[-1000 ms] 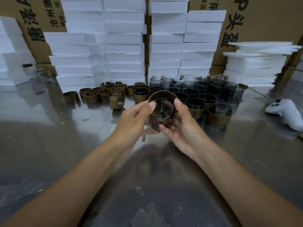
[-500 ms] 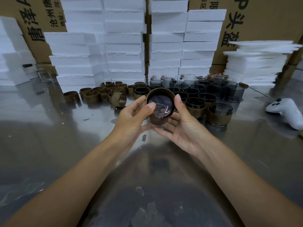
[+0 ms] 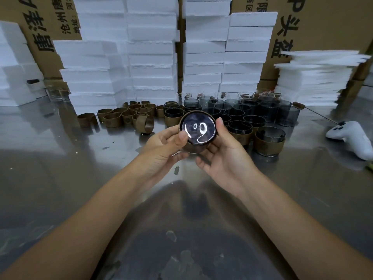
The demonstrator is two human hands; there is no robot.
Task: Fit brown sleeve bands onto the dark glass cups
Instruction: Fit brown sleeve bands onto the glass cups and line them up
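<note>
Both hands hold one dark glass cup (image 3: 198, 129) above the steel table, its round base turned toward me and glinting. A brown sleeve band (image 3: 191, 148) wraps the cup's wall. My left hand (image 3: 163, 146) grips the left side, thumb on the rim. My right hand (image 3: 226, 158) cradles it from the right and below. Behind stand several bare dark cups (image 3: 252, 110). Cups wearing bands (image 3: 269, 141) stand to the right. Loose brown bands (image 3: 125, 116) lie to the left.
White foam blocks (image 3: 151, 53) and cardboard boxes (image 3: 323, 27) wall off the back. A stack of thin foam sheets (image 3: 314, 77) sits at the right. A white controller (image 3: 351, 136) lies on the steel table (image 3: 60, 168) at the right edge.
The cup has been tipped so its base faces me instead of its side, and the band now sits further over the cup. Both hands rose slightly.
</note>
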